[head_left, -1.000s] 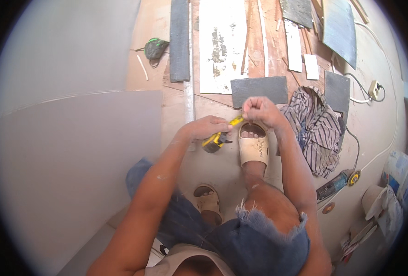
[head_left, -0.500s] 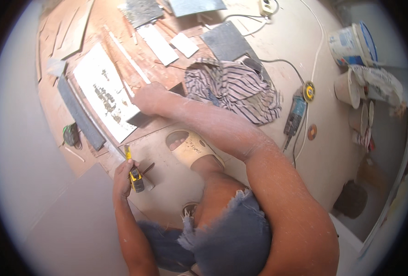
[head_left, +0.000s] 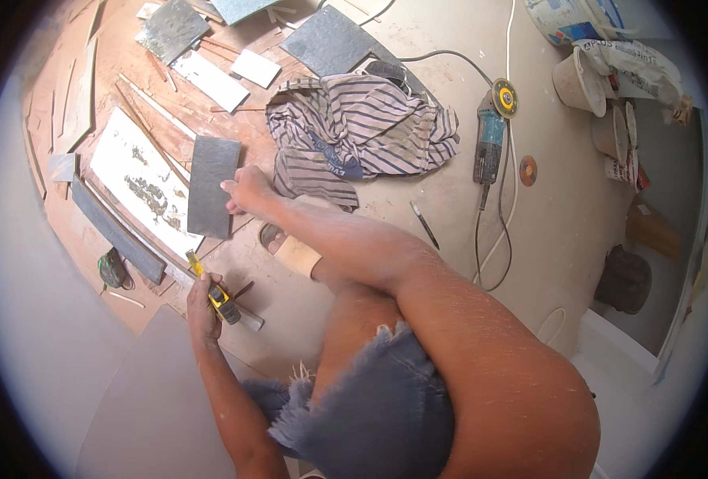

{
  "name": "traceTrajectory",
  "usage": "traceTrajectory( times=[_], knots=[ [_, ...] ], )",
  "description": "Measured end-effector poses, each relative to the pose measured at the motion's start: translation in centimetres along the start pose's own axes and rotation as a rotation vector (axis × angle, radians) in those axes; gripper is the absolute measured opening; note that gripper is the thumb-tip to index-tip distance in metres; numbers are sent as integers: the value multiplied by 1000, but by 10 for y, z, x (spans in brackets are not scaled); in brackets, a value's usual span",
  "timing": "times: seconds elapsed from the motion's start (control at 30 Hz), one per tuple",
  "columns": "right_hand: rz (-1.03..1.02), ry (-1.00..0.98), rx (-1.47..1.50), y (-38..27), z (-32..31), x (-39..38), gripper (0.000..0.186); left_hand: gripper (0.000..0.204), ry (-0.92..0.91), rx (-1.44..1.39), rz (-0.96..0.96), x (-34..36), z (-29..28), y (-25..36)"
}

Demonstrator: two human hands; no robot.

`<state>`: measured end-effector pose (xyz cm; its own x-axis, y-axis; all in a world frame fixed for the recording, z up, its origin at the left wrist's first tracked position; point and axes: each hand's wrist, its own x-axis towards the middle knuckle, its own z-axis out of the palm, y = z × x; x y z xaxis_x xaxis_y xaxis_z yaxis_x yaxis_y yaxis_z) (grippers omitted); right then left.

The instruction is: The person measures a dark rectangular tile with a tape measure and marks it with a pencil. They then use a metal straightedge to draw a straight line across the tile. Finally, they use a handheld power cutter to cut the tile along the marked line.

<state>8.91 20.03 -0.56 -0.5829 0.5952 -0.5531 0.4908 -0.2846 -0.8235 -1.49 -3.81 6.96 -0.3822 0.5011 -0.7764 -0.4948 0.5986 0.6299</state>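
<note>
My left hand (head_left: 204, 311) grips a yellow and black tape measure (head_left: 224, 303), with a short length of yellow tape showing at its top. My right hand (head_left: 247, 191) is at the right edge of a dark grey tile (head_left: 214, 172), fingers loosely bent and apart; whether they touch it is hard to tell. That tile lies beside a long, stained white board (head_left: 134, 176). A striped cloth (head_left: 370, 136) is heaped just beyond my right hand. A sandal (head_left: 294, 257) on my foot shows below my right forearm.
Assorted boards and tiles (head_left: 326, 44) cover the upper left, with a long dark strip (head_left: 114, 227). An angle grinder (head_left: 489, 140) with cords lies right, near a loose disc (head_left: 528, 171) and a pen (head_left: 424, 223). Buckets (head_left: 577, 84) and a dark container (head_left: 621, 279) stand along the right.
My view has swung right. My right hand has left the tape's end and reached to the dark tile, which is now angled more upright in the view. My left hand still holds the tape measure.
</note>
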Motion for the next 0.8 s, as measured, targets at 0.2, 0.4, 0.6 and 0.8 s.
traceTrajectory(
  times=[0.2, 0.4, 0.6, 0.8],
  knots=[
    [-143, -466, -930, 25, -137, -91, 41, 41, 18, 345, 18, 15, -10, -1],
    [590, -194, -1230, 110, -235, -195, 46, 45, -113, 442, 28, 24, 21, 5],
    [197, -76, -961, 117, -214, -193, 35, 49, -188, 522, 98, 20, 50, 9],
    [-173, -135, -122, 2, -87, -108, 20, 48, -319, 377, 103, 10, 84, 38]
  ],
)
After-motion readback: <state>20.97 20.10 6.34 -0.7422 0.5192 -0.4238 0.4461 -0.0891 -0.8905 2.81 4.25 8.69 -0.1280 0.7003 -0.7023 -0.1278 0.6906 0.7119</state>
